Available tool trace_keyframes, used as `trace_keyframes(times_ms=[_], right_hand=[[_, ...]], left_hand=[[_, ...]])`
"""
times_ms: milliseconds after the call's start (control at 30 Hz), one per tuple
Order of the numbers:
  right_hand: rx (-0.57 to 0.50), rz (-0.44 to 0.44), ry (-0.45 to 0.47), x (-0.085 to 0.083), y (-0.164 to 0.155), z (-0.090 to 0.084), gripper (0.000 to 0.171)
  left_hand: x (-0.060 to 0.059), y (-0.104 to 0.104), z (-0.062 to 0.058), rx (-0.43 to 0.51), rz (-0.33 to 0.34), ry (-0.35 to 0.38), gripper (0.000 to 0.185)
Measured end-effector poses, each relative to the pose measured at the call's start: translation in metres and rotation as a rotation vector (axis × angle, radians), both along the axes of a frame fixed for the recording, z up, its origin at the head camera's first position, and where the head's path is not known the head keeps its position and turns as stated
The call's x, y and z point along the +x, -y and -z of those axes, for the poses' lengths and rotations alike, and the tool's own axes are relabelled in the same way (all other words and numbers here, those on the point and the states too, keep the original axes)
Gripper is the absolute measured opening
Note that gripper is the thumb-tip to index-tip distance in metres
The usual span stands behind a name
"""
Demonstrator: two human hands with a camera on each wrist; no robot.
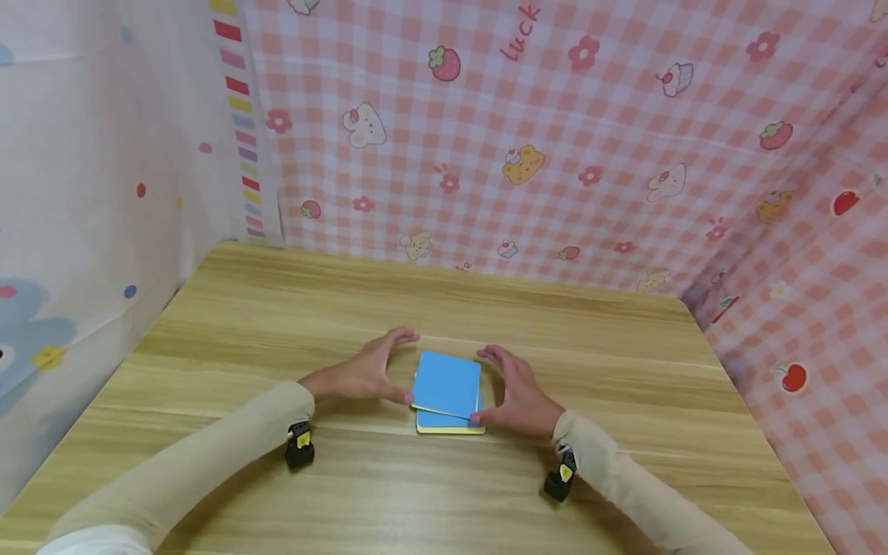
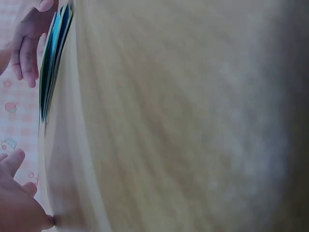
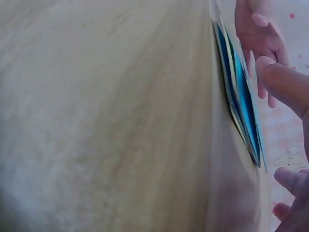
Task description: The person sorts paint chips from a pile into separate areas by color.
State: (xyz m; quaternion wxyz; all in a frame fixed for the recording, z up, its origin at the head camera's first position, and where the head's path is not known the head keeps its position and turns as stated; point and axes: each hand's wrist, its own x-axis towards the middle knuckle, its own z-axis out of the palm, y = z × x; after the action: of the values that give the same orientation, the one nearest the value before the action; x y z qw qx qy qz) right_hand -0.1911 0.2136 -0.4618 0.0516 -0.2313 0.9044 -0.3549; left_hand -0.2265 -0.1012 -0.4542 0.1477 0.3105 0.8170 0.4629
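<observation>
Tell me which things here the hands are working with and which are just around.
In use:
blue cards
left hand
right hand

Just around:
wooden table
pink checked cloth
white patterned cloth

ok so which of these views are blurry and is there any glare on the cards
Head view: sharp, even soft light, no glare on the stack of blue cards, faint shadows under the left hand and right hand. Left wrist view: light wooden table smeared and out of focus. Right wrist view: tabletop equally blurred, card edges somewhat clearer.
</observation>
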Motion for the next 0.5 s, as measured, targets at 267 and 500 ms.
trace_keyframes(times_ms=[267,500], right_hand=[[0.061,0.002,-0.025,0.004,0.001,0.001,0.114],[0.091,0.005,-0.019,0.003,0.003,0.003,0.115]], left_hand=[[-0.003,-0.007,0.001,-0.193,0.015,-0.092,0.115],[-0.005,-0.011,-0.001,-0.264,0.027,-0.114,0.114]])
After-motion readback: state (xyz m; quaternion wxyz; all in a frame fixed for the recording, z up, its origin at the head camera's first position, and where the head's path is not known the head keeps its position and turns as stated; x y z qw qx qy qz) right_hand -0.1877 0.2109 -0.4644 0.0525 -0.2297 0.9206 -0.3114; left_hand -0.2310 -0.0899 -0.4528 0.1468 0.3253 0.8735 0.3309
